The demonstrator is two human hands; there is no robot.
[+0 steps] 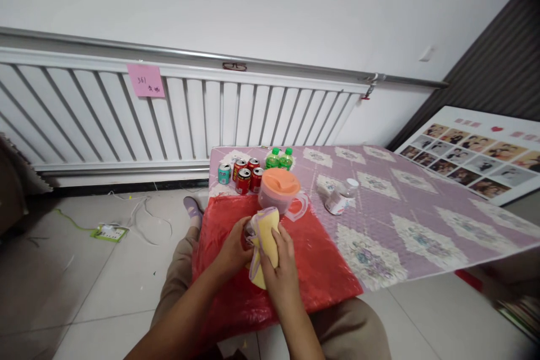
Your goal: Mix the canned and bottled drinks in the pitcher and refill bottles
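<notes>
My left hand [234, 250] is closed around a small container [248, 230], whose kind I cannot make out because fingers and cloth hide most of it. In my right hand [280, 259] is a yellow cloth [269, 230] with a purple edge, pressed against the container. Both hands are above a red plastic sheet [312, 270] at the table's near end. Just beyond them stands a clear plastic pitcher [270, 201] with an orange lid and a handle on its right.
Several red cans [243, 181], a teal can [224, 174] and two green-capped bottles [286, 159] stand behind the pitcher. A white-capped bottle [341, 198] is on the flowered tablecloth [375, 219]. A radiator [253, 118] lines the wall; a power strip [108, 233] lies on the floor.
</notes>
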